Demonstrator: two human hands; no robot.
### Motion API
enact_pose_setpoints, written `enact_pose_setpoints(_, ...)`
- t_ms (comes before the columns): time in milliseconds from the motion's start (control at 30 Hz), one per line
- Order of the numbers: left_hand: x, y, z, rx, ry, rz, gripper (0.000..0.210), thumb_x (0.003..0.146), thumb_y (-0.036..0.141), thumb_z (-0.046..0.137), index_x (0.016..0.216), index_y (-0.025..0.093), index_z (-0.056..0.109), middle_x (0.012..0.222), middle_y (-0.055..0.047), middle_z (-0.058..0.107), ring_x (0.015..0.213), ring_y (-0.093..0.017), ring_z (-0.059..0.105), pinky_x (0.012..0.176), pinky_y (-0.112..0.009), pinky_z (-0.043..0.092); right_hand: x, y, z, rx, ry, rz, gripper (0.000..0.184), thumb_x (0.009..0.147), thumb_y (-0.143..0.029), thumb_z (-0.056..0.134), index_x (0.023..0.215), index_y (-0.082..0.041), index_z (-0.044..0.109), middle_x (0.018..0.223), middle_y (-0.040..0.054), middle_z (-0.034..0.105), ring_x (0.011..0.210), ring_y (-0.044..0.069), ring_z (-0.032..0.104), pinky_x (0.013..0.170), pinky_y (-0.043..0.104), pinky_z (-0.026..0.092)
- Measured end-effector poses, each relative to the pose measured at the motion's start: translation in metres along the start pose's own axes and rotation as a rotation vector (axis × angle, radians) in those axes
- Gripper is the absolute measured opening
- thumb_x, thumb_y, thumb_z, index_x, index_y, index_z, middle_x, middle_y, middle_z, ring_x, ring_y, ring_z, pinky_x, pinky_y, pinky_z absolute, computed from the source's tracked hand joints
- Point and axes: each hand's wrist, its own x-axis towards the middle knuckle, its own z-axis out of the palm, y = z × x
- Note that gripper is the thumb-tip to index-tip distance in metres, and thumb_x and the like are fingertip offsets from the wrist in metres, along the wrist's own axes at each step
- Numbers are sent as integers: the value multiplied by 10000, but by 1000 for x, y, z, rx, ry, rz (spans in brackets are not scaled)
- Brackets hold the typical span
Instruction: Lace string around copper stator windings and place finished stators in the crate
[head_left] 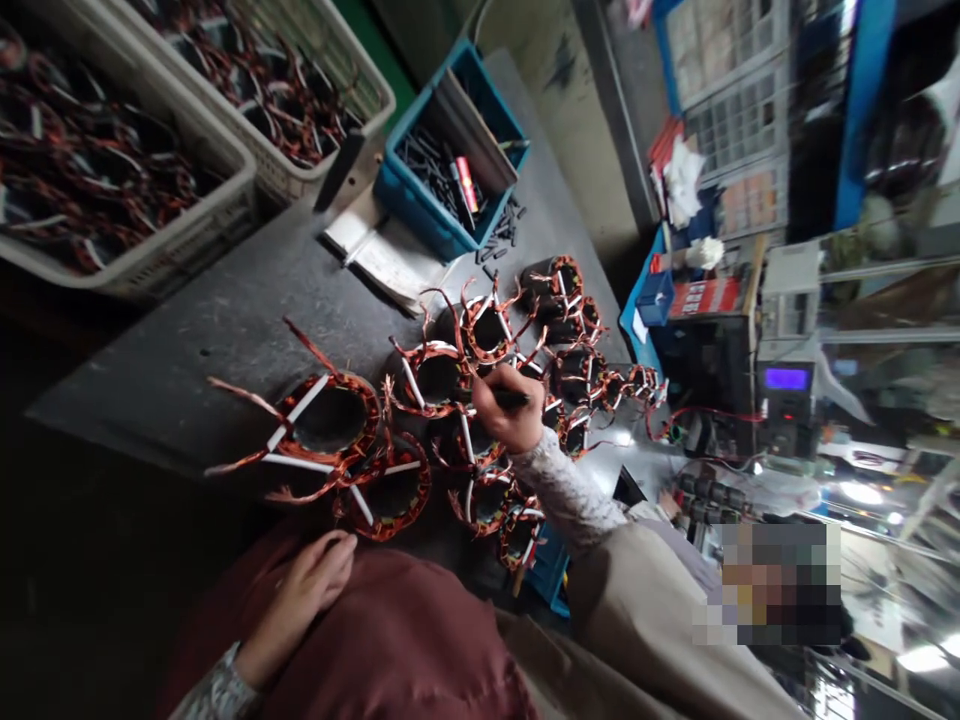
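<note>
Dark red cloth lies nearest, under our loose left hand, while our right hand curls above copper rings on the counter, but we can't tell if it holds anything.

A scratched, dark-grey metal tabletop is stretching out before me, its bare corner pointing left. Below that corner, deep shadow is hiding the floor from me. Past the far edge, a pale, greenish-beige flat surface with a dark smudge is showing; I am not making out whether it is wall or floor. To the right, I am seeing a blue-framed panel of pale gridded rectangles, a window or a cabinet front, and a boxy grey unit whose small rectangular display is glowing blue-violet. Beyond, light metal shelf rails are running sideways, and white lamps are glaring.
</note>
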Motion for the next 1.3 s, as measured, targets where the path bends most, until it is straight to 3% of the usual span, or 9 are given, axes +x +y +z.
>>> enact_pose_setpoints(133,-1,9,7,-80,-11,-77,580,439,611,744,752,176,522,557,67,436,520,-67,392,505,-180,333,-8,-28,-13,209,41,136,269,777,-286,570,560,-219,427,470,-53,416,417,84,345,418,232,304)
enact_pose_setpoints(300,-1,2,7,-73,-112,-24,481,574,601,667,728,170,521,523,89,363,484,-51,306,456,-164,224,-15,-56,29,296,-208,51,228,770,-259,587,578,-207,474,492,-48,463,428,74,381,426,217,312)
enact_pose_setpoints(533,-11,-7,-4,-94,-41,-25,514,522,621,696,696,174,511,539,82,379,493,-50,332,452,-155,256,-10,-66,96,-253,-441,-135,221,833,-350,514,718,-178,593,591,19,613,525,120,537,529,244,338)
enact_pose_setpoints(700,-14,-9,-9,-95,97,-94,616,381,620,768,763,181,564,594,46,529,592,-102,517,578,-212,472,0,-74,104,-476,-663,-202,258,872,-396,501,891,-182,643,760,60,706,696,184,648,550,266,329)
enact_pose_setpoints(833,-14,-3,-8,-33,122,-103,676,288,627,787,742,186,551,519,69,491,521,-92,491,522,-193,458,11,-80,99,-391,-715,-206,250,876,-414,520,916,-196,636,824,53,714,776,186,659,551,259,328)
enact_pose_setpoints(967,-23,4,-2,71,173,-112,720,246,646,791,757,196,556,545,52,532,553,-119,532,547,-217,490,4,-81,60,-68,-472,-124,181,864,-355,543,806,-193,597,749,17,672,704,130,616,579,230,359)
enact_pose_setpoints(1100,-29,20,12,317,34,-29,676,339,728,752,712,196,567,524,44,491,510,-117,479,491,-219,449,-35,-60,-12,433,-66,41,265,831,-367,576,649,-188,505,578,-34,541,519,62,460,527,191,379)
enact_pose_setpoints(1200,-29,49,38,624,-161,177,531,595,708,668,657,194,549,528,37,463,485,-104,427,456,-204,395,-79,-25,-72,584,276,178,251,793,-358,604,631,-189,512,538,-46,510,460,59,419,458,197,371)
enact_pose_setpoints(1300,-25,92,87,954,-304,503,426,762,584,595,610,195,516,567,15,514,533,-123,484,516,-209,437,-126,21,-131,593,615,381,202,794,-376,613,726,-190,571,527,-51,539,419,69,450,412,200,380)
